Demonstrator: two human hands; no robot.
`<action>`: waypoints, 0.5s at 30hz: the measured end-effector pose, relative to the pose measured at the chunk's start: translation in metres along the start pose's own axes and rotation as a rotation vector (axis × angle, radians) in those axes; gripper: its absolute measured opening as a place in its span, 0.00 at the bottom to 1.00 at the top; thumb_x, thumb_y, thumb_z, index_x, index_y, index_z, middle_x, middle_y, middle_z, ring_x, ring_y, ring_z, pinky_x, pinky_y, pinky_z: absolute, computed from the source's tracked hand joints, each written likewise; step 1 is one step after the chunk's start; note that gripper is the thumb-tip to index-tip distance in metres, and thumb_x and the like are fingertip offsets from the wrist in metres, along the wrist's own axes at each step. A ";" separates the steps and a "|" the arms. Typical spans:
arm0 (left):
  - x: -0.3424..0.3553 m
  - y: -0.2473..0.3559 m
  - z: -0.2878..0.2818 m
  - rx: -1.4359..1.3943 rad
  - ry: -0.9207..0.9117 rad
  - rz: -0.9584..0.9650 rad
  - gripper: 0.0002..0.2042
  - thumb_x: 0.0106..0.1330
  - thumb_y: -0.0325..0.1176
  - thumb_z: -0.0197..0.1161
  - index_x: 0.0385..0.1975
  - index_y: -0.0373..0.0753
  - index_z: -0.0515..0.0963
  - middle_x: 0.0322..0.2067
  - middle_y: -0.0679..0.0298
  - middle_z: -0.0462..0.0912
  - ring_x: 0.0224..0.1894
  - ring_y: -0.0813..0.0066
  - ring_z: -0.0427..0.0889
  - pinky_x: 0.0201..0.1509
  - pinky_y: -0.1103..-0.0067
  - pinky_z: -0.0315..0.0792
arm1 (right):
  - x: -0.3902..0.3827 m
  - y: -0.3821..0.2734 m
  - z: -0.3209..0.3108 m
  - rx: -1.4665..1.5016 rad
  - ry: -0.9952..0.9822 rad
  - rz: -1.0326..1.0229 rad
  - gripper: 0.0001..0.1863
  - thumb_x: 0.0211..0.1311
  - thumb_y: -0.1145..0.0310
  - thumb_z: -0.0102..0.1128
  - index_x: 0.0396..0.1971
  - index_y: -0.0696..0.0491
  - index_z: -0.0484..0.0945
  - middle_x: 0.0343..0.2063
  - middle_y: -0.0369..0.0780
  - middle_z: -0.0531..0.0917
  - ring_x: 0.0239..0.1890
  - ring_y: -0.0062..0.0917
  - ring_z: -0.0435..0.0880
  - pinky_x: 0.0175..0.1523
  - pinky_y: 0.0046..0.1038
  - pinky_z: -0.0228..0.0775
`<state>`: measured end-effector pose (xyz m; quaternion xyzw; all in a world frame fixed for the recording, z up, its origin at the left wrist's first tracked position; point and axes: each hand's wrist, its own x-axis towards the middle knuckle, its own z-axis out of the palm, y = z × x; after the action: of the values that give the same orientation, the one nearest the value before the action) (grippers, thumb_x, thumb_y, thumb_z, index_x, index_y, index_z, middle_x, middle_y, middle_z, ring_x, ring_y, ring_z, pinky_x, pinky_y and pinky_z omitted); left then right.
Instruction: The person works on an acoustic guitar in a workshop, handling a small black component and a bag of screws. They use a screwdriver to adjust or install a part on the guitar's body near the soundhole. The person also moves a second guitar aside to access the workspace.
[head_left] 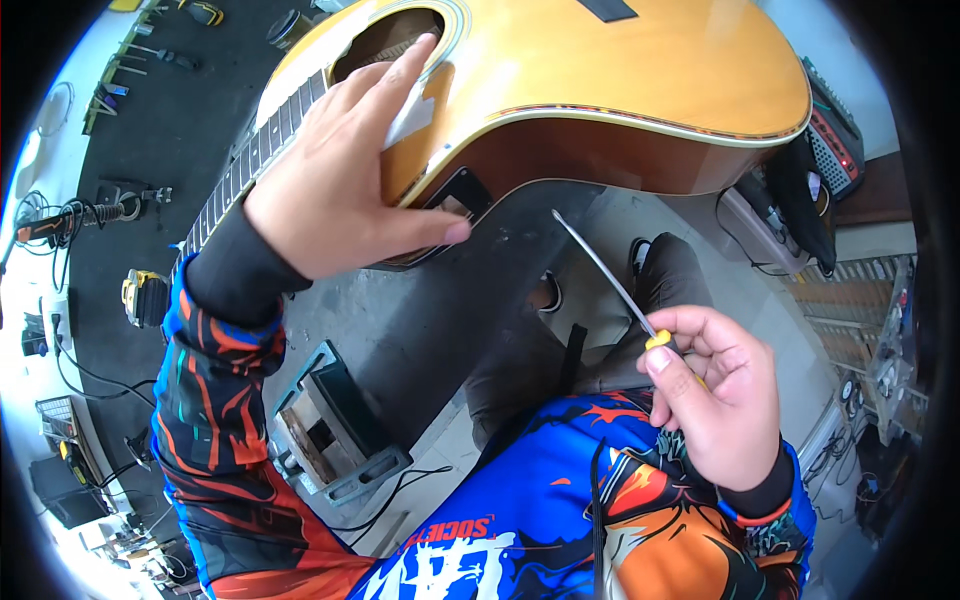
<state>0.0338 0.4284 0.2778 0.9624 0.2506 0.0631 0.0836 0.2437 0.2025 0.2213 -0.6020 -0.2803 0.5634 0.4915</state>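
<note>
An acoustic guitar (640, 70) with a light wood top and brown side lies across the top of the view, its fretboard (225, 190) running down to the left. Against its body rests my left hand (335, 190), fingers stretched toward the sound hole (375, 55). The thumb of that hand reaches over the side, by a small black-framed panel (465, 190). My right hand (720, 400) grips a screwdriver (605, 272) by its yellow and dark handle. Its long metal shaft points up and left, with the tip below the guitar's side and apart from it.
Beneath the guitar is a dark worktop (400, 340). A green and grey vise-like tool (335, 430) with wooden blocks stands at lower left. Cables and a yellow-black device (145, 298) lie farther left. At right are a grey-red box with knobs (835, 140) and slatted racks (850, 310).
</note>
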 end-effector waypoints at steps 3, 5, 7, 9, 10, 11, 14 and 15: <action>-0.002 0.018 -0.010 0.131 0.007 0.025 0.54 0.41 0.39 0.79 0.70 0.36 0.54 0.63 0.47 0.63 0.65 0.48 0.61 0.69 0.65 0.56 | 0.000 0.035 -0.029 -0.032 0.017 0.059 0.12 0.63 0.76 0.60 0.44 0.65 0.76 0.30 0.39 0.82 0.22 0.14 0.78 0.26 0.17 0.72; -0.015 0.027 -0.013 0.238 0.029 -0.011 0.53 0.40 0.38 0.79 0.70 0.37 0.55 0.64 0.48 0.62 0.65 0.48 0.61 0.69 0.64 0.57 | 0.002 0.060 -0.044 -0.047 0.029 0.096 0.12 0.64 0.74 0.59 0.44 0.66 0.76 0.30 0.39 0.83 0.21 0.15 0.78 0.25 0.18 0.72; -0.030 0.037 -0.012 0.324 0.078 -0.053 0.51 0.41 0.37 0.79 0.69 0.37 0.57 0.64 0.48 0.62 0.65 0.48 0.62 0.68 0.63 0.58 | 0.007 0.086 -0.057 -0.078 0.035 0.099 0.12 0.64 0.74 0.59 0.43 0.66 0.76 0.29 0.39 0.83 0.21 0.15 0.78 0.25 0.18 0.72; -0.044 0.053 -0.010 0.418 0.152 -0.064 0.46 0.45 0.35 0.77 0.67 0.37 0.61 0.61 0.49 0.65 0.63 0.49 0.64 0.66 0.62 0.58 | 0.009 0.109 -0.068 -0.097 0.022 0.101 0.12 0.63 0.73 0.59 0.43 0.65 0.77 0.29 0.39 0.83 0.21 0.15 0.78 0.24 0.18 0.71; -0.049 0.063 -0.003 0.466 0.217 -0.080 0.44 0.45 0.35 0.76 0.66 0.38 0.63 0.59 0.50 0.68 0.61 0.49 0.66 0.65 0.61 0.57 | 0.011 0.120 -0.075 -0.097 0.015 0.093 0.12 0.63 0.73 0.59 0.42 0.65 0.77 0.29 0.39 0.83 0.20 0.15 0.78 0.24 0.18 0.71; -0.055 0.073 0.002 0.511 0.216 -0.092 0.40 0.47 0.34 0.76 0.64 0.36 0.66 0.59 0.49 0.69 0.61 0.50 0.67 0.65 0.62 0.59 | 0.013 0.130 -0.080 -0.099 0.008 0.088 0.12 0.63 0.72 0.59 0.42 0.64 0.77 0.28 0.39 0.83 0.20 0.15 0.78 0.24 0.18 0.71; -0.063 0.106 0.027 0.568 0.228 -0.121 0.29 0.49 0.28 0.73 0.55 0.34 0.75 0.51 0.52 0.77 0.57 0.52 0.72 0.63 0.65 0.63 | 0.016 0.156 -0.093 -0.084 -0.015 0.080 0.12 0.62 0.72 0.60 0.41 0.63 0.78 0.27 0.39 0.82 0.19 0.15 0.77 0.23 0.19 0.68; -0.065 0.116 0.036 0.543 0.235 -0.144 0.28 0.49 0.27 0.73 0.53 0.34 0.76 0.49 0.52 0.78 0.56 0.53 0.73 0.62 0.65 0.63 | 0.015 0.160 -0.099 -0.091 -0.035 0.095 0.12 0.62 0.72 0.61 0.41 0.63 0.78 0.26 0.38 0.82 0.18 0.14 0.77 0.23 0.18 0.68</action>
<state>0.0379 0.2916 0.2596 0.9155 0.3337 0.0987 -0.2018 0.3061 0.1312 0.0579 -0.6265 -0.2852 0.5830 0.4315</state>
